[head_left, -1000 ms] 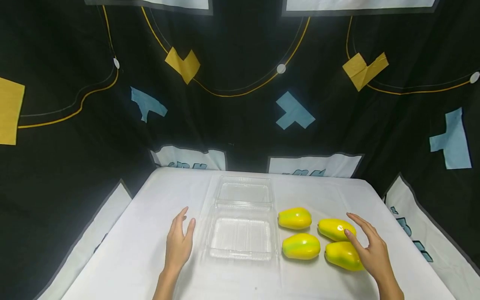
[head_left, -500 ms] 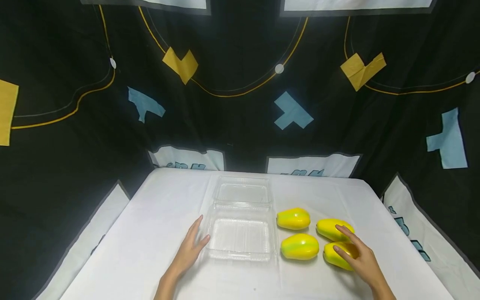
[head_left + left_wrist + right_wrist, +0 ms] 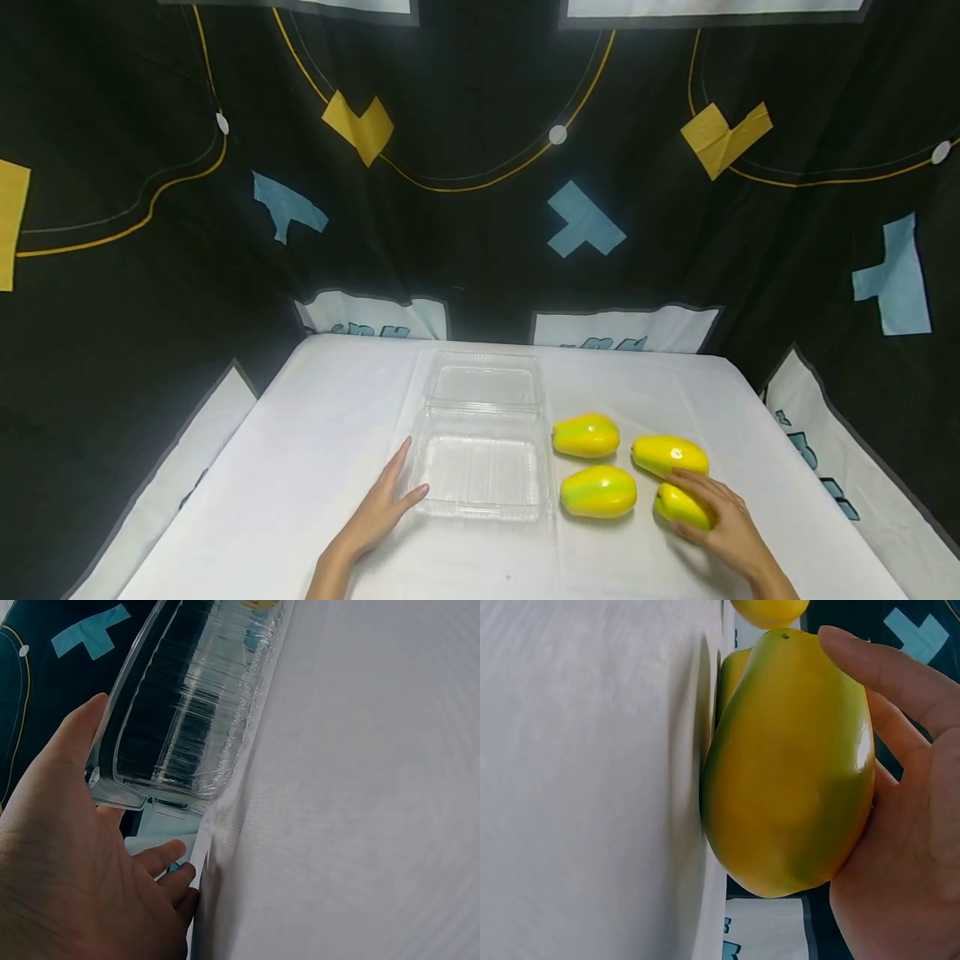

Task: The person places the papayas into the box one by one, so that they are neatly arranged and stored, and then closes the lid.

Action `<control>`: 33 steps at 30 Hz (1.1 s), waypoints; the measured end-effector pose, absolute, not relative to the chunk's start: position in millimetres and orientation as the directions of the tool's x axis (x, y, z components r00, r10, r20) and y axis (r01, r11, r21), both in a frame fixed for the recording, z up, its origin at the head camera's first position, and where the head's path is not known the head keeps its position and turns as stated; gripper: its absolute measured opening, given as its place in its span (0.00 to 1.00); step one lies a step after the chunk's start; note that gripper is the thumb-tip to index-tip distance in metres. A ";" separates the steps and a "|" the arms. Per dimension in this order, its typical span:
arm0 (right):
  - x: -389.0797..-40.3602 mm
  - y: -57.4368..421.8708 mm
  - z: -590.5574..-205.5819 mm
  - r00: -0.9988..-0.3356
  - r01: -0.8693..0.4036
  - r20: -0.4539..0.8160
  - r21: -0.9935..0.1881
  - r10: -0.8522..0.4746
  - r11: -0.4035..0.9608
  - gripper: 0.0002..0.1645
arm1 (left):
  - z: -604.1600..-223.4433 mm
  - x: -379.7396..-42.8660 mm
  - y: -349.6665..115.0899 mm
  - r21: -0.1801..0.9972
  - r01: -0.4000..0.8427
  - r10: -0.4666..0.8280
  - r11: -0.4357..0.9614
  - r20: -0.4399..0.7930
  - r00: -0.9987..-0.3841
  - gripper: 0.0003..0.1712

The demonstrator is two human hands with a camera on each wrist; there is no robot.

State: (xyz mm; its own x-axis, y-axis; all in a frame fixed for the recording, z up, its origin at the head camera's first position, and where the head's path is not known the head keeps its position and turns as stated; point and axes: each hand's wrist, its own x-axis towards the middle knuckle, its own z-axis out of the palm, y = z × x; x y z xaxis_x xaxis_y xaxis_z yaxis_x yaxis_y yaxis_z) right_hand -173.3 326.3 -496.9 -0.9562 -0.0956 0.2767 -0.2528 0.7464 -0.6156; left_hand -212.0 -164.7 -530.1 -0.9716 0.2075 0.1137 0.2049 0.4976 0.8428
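Note:
In the head view my right hand (image 3: 723, 521) grips the nearest right yellow-green papaya (image 3: 681, 506), fingers over its far side and thumb on the near side. The right wrist view shows this papaya (image 3: 791, 765) large, resting low at the table surface against the palm. My left hand (image 3: 375, 508) is at the left edge of a clear plastic clamshell box (image 3: 480, 512), which lies with its lid (image 3: 486, 367) folded back. Its thumb and fingers are spread. In the left wrist view the thumb lies by the box's corner (image 3: 112, 791); contact is hard to tell.
Other papayas lie close by: one (image 3: 670, 455) just behind the gripped one, and two, a front one (image 3: 597, 492) and a back one (image 3: 586, 436), right of the box. A white cloth covers the table (image 3: 247, 500). Behind it hangs a dark decorated curtain (image 3: 480, 258).
The right hand has moved left and down onto the nearest right papaya and closed around it. The left hand has swung right, from beside the box to its left edge.

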 end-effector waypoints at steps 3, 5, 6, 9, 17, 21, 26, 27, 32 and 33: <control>-172.2 328.0 -497.6 -0.957 -0.253 0.273 -0.604 -0.102 0.756 0.34 | -530.4 -211.6 -164.1 0.843 0.193 0.210 0.501 0.098 -0.973 0.47; -171.9 328.2 -498.2 -0.955 -0.259 0.276 -0.602 -0.108 0.755 0.36 | -530.9 -211.6 -164.4 0.845 0.191 0.214 0.499 0.094 -0.972 0.46; -171.7 328.1 -498.2 -0.954 -0.264 0.280 -0.601 -0.111 0.754 0.37 | -530.8 -211.5 -164.5 0.846 0.190 0.216 0.497 0.092 -0.972 0.46; -171.4 328.4 -498.2 -0.955 -0.263 0.273 -0.602 -0.115 0.754 0.39 | -530.7 -211.1 -164.9 0.848 0.190 0.218 0.495 0.091 -0.972 0.46; -170.1 327.6 -496.4 -0.962 -0.248 0.247 -0.599 -0.119 0.762 0.40 | -531.5 -211.1 -166.0 0.856 0.207 0.234 0.475 0.104 -0.967 0.46; -168.9 326.8 -493.8 -0.967 -0.228 0.230 -0.585 -0.111 0.778 0.39 | -531.9 -211.2 -166.2 0.856 0.223 0.246 0.467 0.116 -0.962 0.48; -166.2 325.3 -489.7 -0.984 -0.157 0.158 -0.581 -0.079 0.798 0.40 | -531.9 -211.2 -166.6 0.835 0.246 0.243 0.491 0.140 -0.960 0.50; -165.6 325.0 -488.7 -0.986 -0.146 0.148 -0.582 -0.072 0.800 0.40 | -531.8 -211.2 -166.5 0.833 0.247 0.241 0.495 0.142 -0.960 0.50; -162.5 322.7 -483.8 -0.995 -0.085 0.098 -0.582 -0.034 0.809 0.41 | -531.6 -211.0 -167.0 0.831 0.253 0.239 0.495 0.150 -0.960 0.49; -162.2 322.0 -482.6 -0.996 -0.068 0.082 -0.584 -0.025 0.809 0.42 | -531.7 -211.0 -167.1 0.829 0.255 0.235 0.498 0.154 -0.960 0.49</control>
State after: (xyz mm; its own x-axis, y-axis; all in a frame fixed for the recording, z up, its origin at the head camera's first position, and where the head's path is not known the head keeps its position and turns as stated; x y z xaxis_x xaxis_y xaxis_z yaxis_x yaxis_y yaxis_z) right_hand -162.2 322.0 -482.6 -0.9963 -0.0248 0.0821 -0.0682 0.8090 -0.5838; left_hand -211.0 -167.1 -531.7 -0.9597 0.2352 0.1540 0.2549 0.4975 0.8291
